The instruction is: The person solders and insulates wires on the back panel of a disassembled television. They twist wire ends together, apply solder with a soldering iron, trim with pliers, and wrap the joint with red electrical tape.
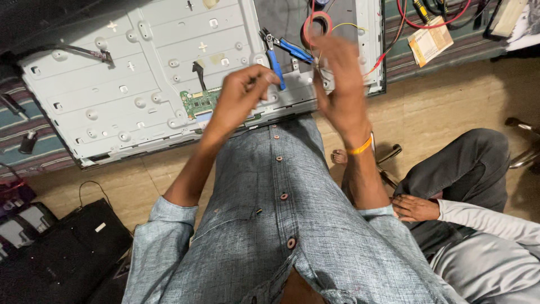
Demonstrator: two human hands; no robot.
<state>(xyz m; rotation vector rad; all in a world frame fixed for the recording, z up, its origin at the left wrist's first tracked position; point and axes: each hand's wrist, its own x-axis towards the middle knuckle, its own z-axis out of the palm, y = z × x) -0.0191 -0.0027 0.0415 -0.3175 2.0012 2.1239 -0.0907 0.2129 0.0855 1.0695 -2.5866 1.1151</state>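
Blue-handled pliers [281, 56] lie on the pale metal panel [140, 62].
Left hand [242, 95] curls beside them, grip unclear; right hand [337, 84] blurred, fingers loosely spread.

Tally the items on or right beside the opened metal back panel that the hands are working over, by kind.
Blue-handled pliers: 1
Roll of red tape: 1
Green circuit board: 1
Person's own hands, left hand and right hand, above the metal panel: 2
Total: 5
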